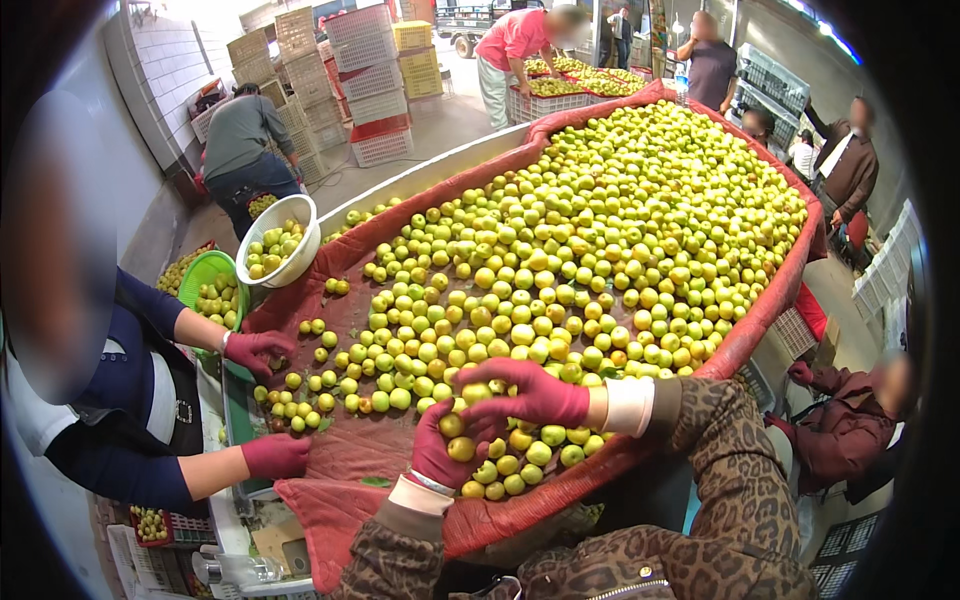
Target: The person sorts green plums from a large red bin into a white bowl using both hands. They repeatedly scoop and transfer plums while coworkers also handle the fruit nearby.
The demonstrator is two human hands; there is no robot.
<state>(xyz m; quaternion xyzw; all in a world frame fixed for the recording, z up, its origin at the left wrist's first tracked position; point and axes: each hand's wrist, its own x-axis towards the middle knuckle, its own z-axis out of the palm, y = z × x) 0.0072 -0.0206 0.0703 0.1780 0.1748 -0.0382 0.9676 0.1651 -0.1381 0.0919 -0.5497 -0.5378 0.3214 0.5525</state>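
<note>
Both of my hands wear dark pink gloves and meet over the near edge of a large heap of green-yellow jujube-like fruits [585, 225]. My left hand [444, 450], palm up, holds a few fruits [456, 438], some of them browner than the rest. Just above it, my right hand [521, 391] is curved over a yellowish fruit [476, 393], with its fingers close to those in my left palm. The heap lies on a red padded cloth [360, 442] with raised, rolled edges. Loose fruits lie below my right wrist.
At the left, a co-worker's gloved hands [276, 455] rest at the cloth's edge. Beyond them stand a white basket [304, 259] and a green basket [241, 300] of fruits. Stacked plastic crates [367, 67] and several other people surround the table. A clear bottle [240, 568] lies at the lower left.
</note>
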